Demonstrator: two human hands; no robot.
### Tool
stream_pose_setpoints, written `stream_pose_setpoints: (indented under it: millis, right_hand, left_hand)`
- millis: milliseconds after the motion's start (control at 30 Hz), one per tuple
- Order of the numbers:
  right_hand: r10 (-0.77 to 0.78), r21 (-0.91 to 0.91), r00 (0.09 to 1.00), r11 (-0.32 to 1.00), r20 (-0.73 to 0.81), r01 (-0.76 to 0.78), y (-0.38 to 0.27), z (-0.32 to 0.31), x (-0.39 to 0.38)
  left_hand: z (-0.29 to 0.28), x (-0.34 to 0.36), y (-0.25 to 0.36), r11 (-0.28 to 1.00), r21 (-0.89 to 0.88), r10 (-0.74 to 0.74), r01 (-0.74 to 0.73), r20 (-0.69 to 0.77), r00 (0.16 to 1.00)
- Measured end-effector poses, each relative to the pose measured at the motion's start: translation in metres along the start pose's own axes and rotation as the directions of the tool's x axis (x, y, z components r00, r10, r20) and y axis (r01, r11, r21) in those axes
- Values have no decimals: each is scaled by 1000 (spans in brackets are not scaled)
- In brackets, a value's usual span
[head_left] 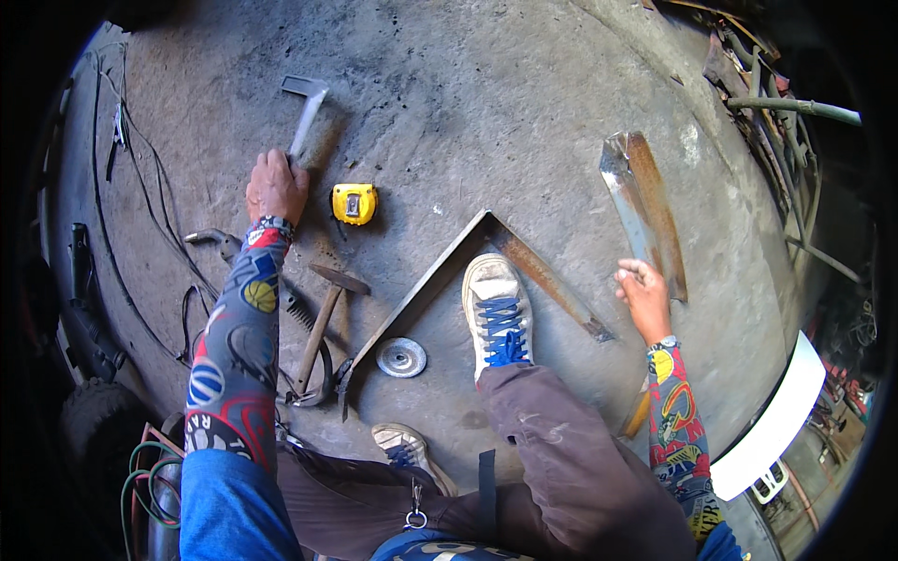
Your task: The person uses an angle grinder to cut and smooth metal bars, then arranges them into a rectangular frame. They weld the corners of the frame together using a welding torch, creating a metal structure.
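My left hand (278, 190) is closed on the blade of a grey metal try square (307, 107), whose short arm points away on the concrete. Just right of that hand sits a yellow tape measure (354, 203). My right hand (646, 301) hovers at the near part of a rusty angle iron piece (644, 201); its fingers are loosely curled and seem to hold nothing. Between my hands a V-shaped bent angle iron (426, 276) lies on the floor, its corner pointing away. My shoe (499, 313) stands inside that V.
A hammer (323, 323) and a grey disc (401, 357) lie near the V's left leg. Cables (154, 178) and a welding clamp (119, 126) run along the left. Scrap metal (762, 112) is piled far right; a white curved panel (776, 421) stands near right.
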State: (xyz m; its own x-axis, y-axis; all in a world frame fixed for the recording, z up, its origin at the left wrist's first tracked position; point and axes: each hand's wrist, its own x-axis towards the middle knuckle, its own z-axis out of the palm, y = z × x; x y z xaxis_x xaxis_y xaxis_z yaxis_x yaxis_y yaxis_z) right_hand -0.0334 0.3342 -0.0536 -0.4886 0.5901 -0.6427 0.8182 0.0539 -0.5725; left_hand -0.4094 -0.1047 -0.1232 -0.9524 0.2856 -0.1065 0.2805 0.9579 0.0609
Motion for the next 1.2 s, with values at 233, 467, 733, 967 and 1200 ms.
stream_pose_setpoints:
  millis: [233, 467, 733, 967, 1200]
  right_hand:
    - [-753, -205, 658, 647, -22, 734, -104, 57, 50]
    - [-512, -210, 815, 795, 270, 569, -107, 109, 79]
    - [-383, -290, 860, 827, 337, 482, -75, 117, 70]
    - [-375, -242, 884, 863, 280, 443, -76, 130, 64]
    - [-389, -321, 854, 806, 346, 497, -77, 125, 68]
  left_hand:
    - [-31, -38, 82, 757, -629, 145, -176, -100, 984]
    - [12, -73, 140, 761, -648, 330, -1, 386, 862]
    - [21, -96, 124, 823, -563, 379, 78, 646, 663]
    - [23, -100, 121, 798, -601, 404, 43, 587, 702]
    - [22, -95, 125, 873, -486, 384, -31, 648, 658]
